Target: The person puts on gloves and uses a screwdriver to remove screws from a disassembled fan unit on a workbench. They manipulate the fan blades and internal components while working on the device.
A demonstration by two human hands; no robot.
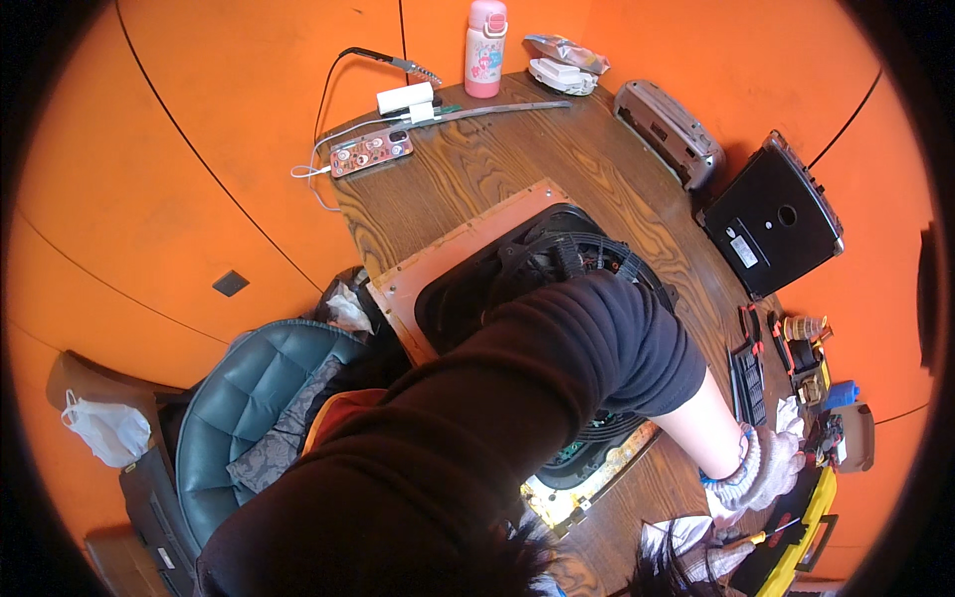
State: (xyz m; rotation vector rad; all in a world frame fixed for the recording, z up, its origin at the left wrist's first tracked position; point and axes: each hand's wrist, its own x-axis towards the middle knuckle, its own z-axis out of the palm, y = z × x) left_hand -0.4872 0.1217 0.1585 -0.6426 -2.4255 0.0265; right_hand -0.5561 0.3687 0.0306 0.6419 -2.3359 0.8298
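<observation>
My left arm, in a black sleeve, crosses the middle of the view. At its end, my left hand (774, 470) wears a pale knitted glove and hovers by the table's right side, close to some white cloths. How far its fingers are bent cannot be made out. Lower down, partly behind dark hair, my grey-gloved right hand (708, 563) appears closed round a screwdriver (744, 540) with a yellow handle. Under my left arm lies a black round fan-like unit (572, 249) with ribbed grille, on a copper-coloured metal plate (398, 289). Much of the unit is hidden by the sleeve.
On the wooden table (438, 179) stand a phone (371, 152) on a cable, a pink bottle (485, 50), a grey case (668, 134) and a black box (774, 219). Pliers (748, 343) and a yellow-edged toolbox (811, 532) lie right. A green chair (229, 408) stands left.
</observation>
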